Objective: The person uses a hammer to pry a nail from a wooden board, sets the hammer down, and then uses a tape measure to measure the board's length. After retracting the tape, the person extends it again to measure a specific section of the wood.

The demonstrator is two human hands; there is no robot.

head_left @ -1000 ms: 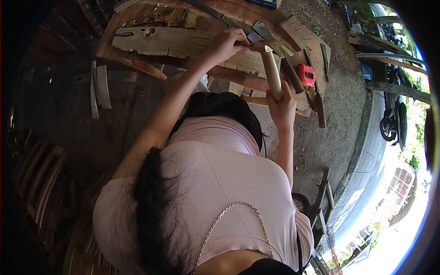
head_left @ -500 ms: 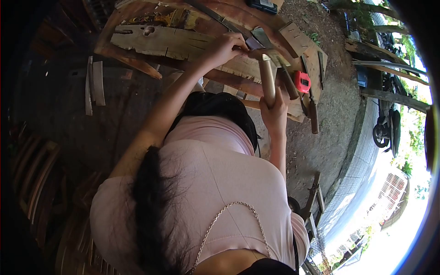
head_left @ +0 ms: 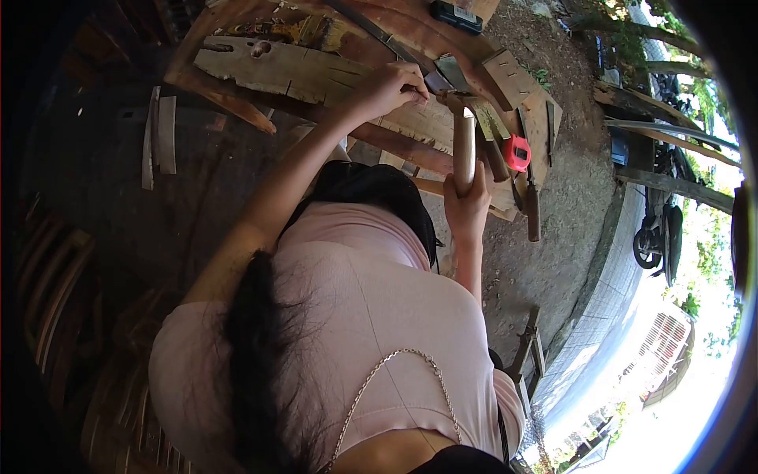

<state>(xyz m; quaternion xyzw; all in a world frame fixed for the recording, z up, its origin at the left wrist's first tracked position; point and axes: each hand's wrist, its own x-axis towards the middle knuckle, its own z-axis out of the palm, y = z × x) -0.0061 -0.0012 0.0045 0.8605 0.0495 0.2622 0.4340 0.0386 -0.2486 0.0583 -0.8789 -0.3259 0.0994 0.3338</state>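
Observation:
My right hand [head_left: 467, 207] is wrapped round the pale handle of a hammer [head_left: 464, 146], whose head points away from me over the workbench. To its left, my left hand [head_left: 397, 88] hovers at the wooden board [head_left: 430, 126]. Its fingers are curled and pinched together; anything between them is too small to make out. A small gap separates those fingertips from the hammer head. Just right of the hammer lie a metal-bladed tool with a brown handle [head_left: 497, 162] and a red tape measure [head_left: 517, 152].
A long tool with a wooden handle [head_left: 534, 217] juts over the bench's near right edge. A rough plank [head_left: 276, 75] lies at the left, with a dark metal bar [head_left: 375, 30] beyond it. A black case [head_left: 456, 17] sits at the far side. A motorcycle [head_left: 659, 237] stands outside.
The hammer handle has turned more upright in my right hand. My left fingers and the hammer head now stand slightly farther apart. The whole view has shifted a little.

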